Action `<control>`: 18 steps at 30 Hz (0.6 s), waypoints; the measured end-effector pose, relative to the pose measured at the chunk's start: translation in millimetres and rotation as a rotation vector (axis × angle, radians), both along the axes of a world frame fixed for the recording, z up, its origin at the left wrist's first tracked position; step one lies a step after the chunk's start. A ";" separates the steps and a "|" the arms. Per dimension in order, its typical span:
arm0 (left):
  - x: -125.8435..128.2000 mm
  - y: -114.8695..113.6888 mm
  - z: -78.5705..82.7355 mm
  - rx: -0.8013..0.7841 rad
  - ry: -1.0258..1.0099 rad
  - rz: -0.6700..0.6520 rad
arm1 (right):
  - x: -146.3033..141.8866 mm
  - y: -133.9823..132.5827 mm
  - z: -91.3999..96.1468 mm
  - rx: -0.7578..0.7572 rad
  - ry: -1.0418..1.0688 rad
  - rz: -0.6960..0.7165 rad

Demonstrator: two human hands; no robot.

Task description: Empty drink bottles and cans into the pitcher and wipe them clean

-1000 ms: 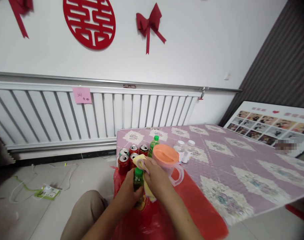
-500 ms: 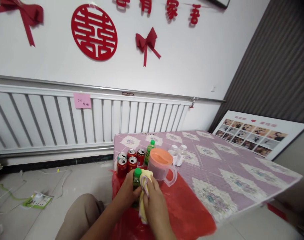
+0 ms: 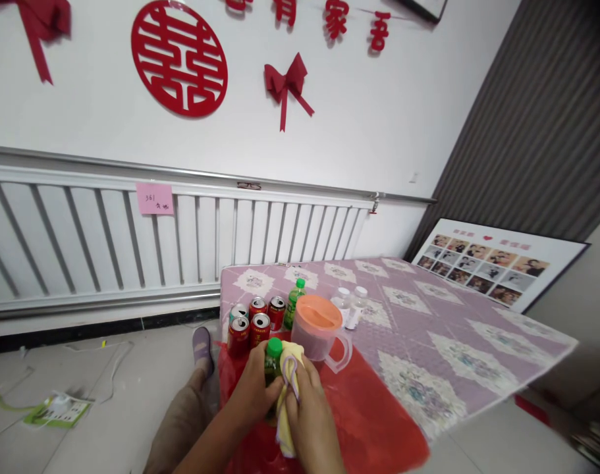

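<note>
Head view | green-capped bottle [image 3: 272, 363] between hands [image 3: 253, 390] | yellow cloth [image 3: 286, 411] alongside

the left hand [image 3: 253, 388] grips a green-capped bottle [image 3: 272, 366] while the right hand [image 3: 310, 408] holds a bunched yellow cloth [image 3: 285, 431] against it. beyond stand five cans [image 3: 239, 337], a second green-topped bottle [image 3: 293, 307], an orange-lidded jug [image 3: 313, 332] and two white-capped bottles [image 3: 356, 312]. red plastic [image 3: 373, 421] spreads below the hands, partly over a purple quilted cover [image 3: 442, 322].
</note>
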State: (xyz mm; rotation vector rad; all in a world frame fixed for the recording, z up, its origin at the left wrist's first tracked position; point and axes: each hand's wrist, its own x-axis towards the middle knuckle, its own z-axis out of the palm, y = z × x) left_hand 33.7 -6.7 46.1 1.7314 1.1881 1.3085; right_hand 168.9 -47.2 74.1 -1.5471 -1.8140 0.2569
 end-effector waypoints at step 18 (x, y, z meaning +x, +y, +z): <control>-23.1 6.7 -10.9 -0.078 -0.086 -0.138 | -11.5 -20.9 -27.9 0.106 -0.146 -0.043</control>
